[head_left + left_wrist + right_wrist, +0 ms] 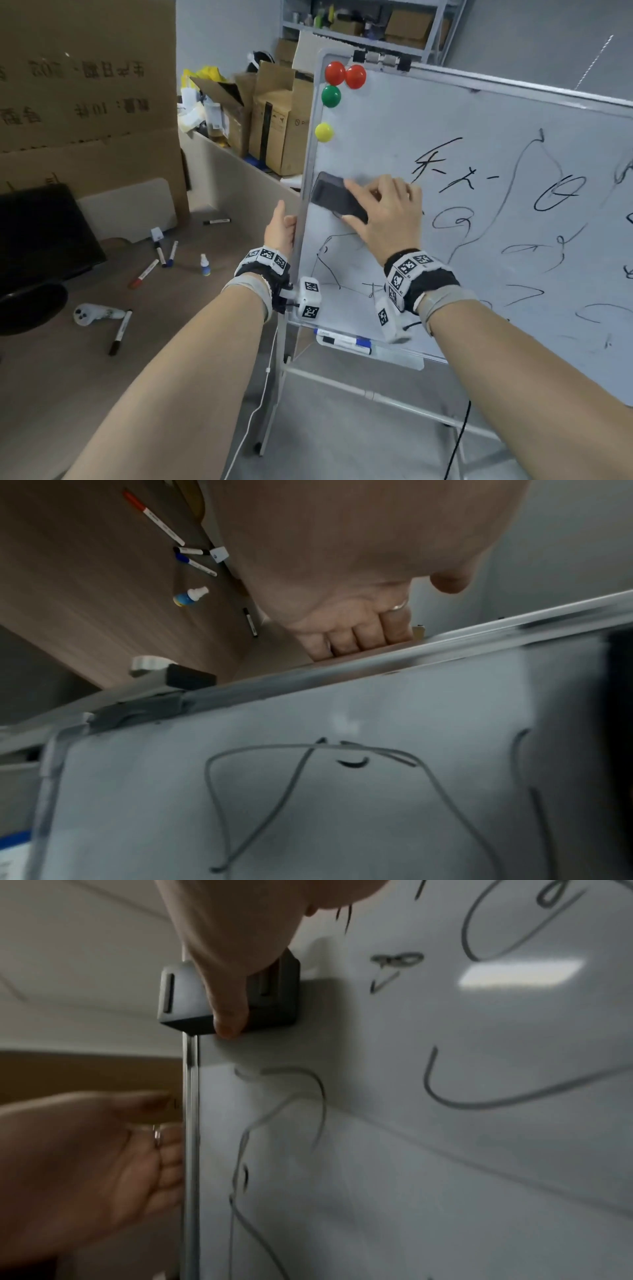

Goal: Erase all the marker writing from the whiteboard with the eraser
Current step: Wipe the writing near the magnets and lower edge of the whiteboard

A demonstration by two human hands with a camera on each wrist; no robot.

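The eraser (337,200), dark and block-shaped, lies flat against the whiteboard (479,113) near its left edge, and we see it clasped by the right hand (387,214): the thumb runs along its lower side and the fingers (354,190) wrap over its upper side. In the right wrist view the thumb presses the eraser's edge right beside the board's metal frame (190,1150). Black marker writing (445,164) spreads to the right of that hand and below it, loops and strokes covering most of the surface. Above the hand sit two red magnets (346,74), a green magnet (331,96) and a yellow magnet (323,132).

The left hand (281,231) grips the frame just left of the eraser hand, thumb on the front, curled fingers (356,637) tucked behind the edge, one wearing a ring (399,605). Below both wrists, markers (346,341) lie on the board's tray. Further left of the left hand, loose markers (144,274) and a small bottle (205,265) lie scattered on the wooden surface.
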